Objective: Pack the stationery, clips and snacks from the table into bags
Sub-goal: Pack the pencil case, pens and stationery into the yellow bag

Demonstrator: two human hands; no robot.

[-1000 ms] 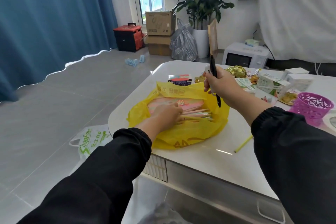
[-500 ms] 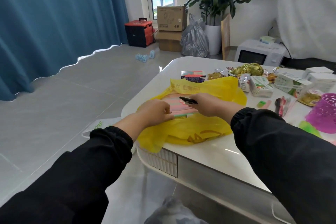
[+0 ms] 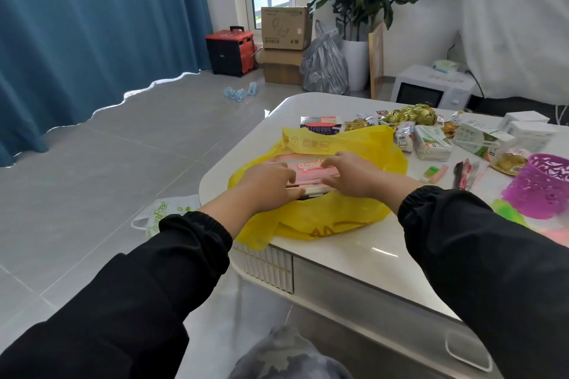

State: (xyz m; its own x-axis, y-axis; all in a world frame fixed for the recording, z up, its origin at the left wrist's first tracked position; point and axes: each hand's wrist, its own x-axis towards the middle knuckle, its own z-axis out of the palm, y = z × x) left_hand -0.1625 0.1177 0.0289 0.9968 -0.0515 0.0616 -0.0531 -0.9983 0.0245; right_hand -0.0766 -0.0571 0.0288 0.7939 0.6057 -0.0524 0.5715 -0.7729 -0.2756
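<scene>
A yellow plastic bag (image 3: 326,218) lies open on the near left corner of the white table (image 3: 363,255). Inside it are a pink stationery pack (image 3: 308,167) and some pencils. Both hands are in the bag's mouth. My left hand (image 3: 271,183) rests on the pencils, fingers stretched toward the pack. My right hand (image 3: 354,177) touches the pack's right side with its fingertips. A dark pen end (image 3: 300,197) shows under my left thumb. Several pens (image 3: 465,175), erasers (image 3: 434,172) and gold-wrapped snacks (image 3: 415,114) lie on the table to the right.
A purple basket (image 3: 542,188) stands at the right edge, with tissue packs (image 3: 431,143) and white boxes (image 3: 523,123) behind. A colourful box (image 3: 320,124) sits behind the bag. A white and green bag (image 3: 160,215) lies on the floor at the left.
My right hand brought a black pen down from above the table into the yellow bag, and it no longer holds the pen upright. My left hand stayed in the bag.
</scene>
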